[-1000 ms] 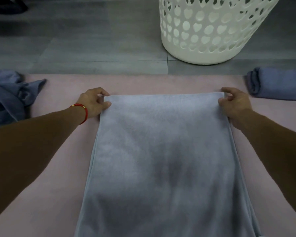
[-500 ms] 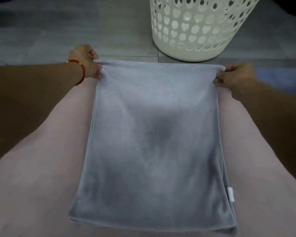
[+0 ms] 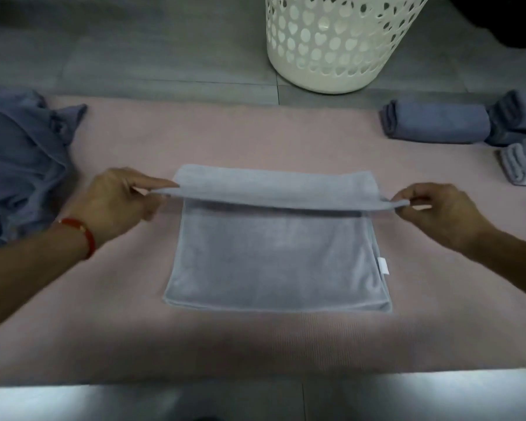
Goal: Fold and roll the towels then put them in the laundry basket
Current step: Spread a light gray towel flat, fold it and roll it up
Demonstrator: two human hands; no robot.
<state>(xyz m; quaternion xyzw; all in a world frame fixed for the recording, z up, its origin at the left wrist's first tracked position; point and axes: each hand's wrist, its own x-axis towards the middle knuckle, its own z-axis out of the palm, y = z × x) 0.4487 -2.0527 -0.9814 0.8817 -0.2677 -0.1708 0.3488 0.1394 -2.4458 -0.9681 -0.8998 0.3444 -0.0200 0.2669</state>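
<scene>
A light grey towel (image 3: 274,262) lies folded on the pink mat (image 3: 255,344), its far part lifted and turned back toward me. My left hand (image 3: 119,202) pinches the left corner of that raised edge. My right hand (image 3: 438,214) pinches the right corner. The white laundry basket (image 3: 334,41) with heart-shaped holes stands on the floor beyond the mat, right of centre.
A crumpled blue-grey towel pile (image 3: 19,165) lies at the mat's left edge. Rolled towels (image 3: 434,126) sit at the right edge, with a pale ribbed one (image 3: 520,165) beside them. Grey floor tiles surround the mat.
Both hands lifted the towel's far edge and brought it toward me, folding the long towel over itself. The towel now looks about half as long.
</scene>
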